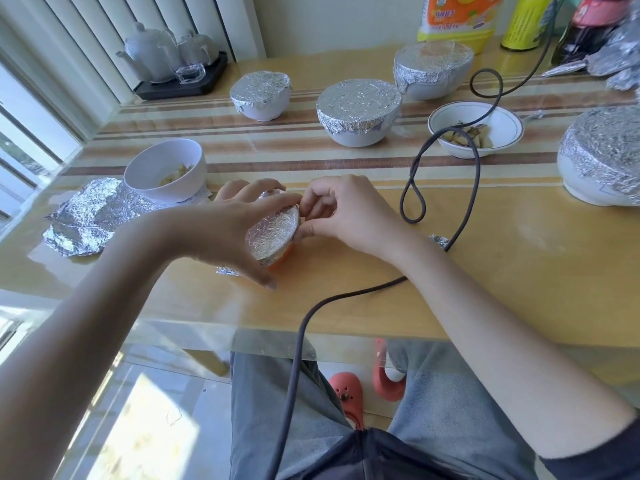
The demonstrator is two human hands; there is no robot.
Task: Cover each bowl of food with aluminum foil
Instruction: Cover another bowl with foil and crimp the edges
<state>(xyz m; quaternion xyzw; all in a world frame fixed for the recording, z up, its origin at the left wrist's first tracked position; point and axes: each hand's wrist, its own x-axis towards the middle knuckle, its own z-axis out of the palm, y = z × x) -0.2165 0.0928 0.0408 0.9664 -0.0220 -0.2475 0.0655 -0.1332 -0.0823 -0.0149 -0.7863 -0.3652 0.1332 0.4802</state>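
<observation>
The tabletop carries several bowls. Four white ones already wear foil: a big one at the right edge, one in the middle, one behind it and a smaller one to the left. Two bowls of food are bare: a shallow rimmed bowl on the right and a deep white bowl on the left, which stands on the edge of a crumpled foil sheet.

Near the front edge sits a small orange bowl, tilted toward the right, with a foil cover stretched over its mouth. The left hand curls round its left side and steadies it; the right hand pinches the foil at the right rim, apparently folding it down.

The risks: pinching hard could tear the thin foil, and the tilt could spill the food or let the bowl slip. A dark cable loops just beside the right hand and lies across the shallow bowl; a snag could drag that bowl.
</observation>
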